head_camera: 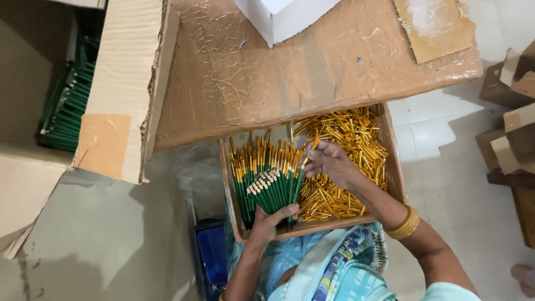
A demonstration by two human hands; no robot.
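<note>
**Green pencils bundled in one hand, gold cap pinched in the other**

Down in the wooden tray (397,167) on the lap, the left hand (271,219) is wrapped around a bundle of green pencils (276,192), fingers closed on the lower ends, the pale tips fanned up and away toward the top left. The bundle sits over the near left part of the tray, slightly tilted. The right hand (330,161) hovers just above and to the right of it, fingers curled, thumb and forefinger pinching a single gold cap (315,143) right by the tops of the pencils. A gold bangle (405,224) rides on that wrist.

Behind the bundle, a row of gold-capped green pencils (257,159) fills the tray's left side. The right side is a loose heap of gold caps (348,136), spilling under the right hand. A large taped cardboard sheet (290,61) covers the tray's far end, with a white box (278,17) on top. Off to the left, a carton (120,89) holds more green pencils (69,100).
</note>
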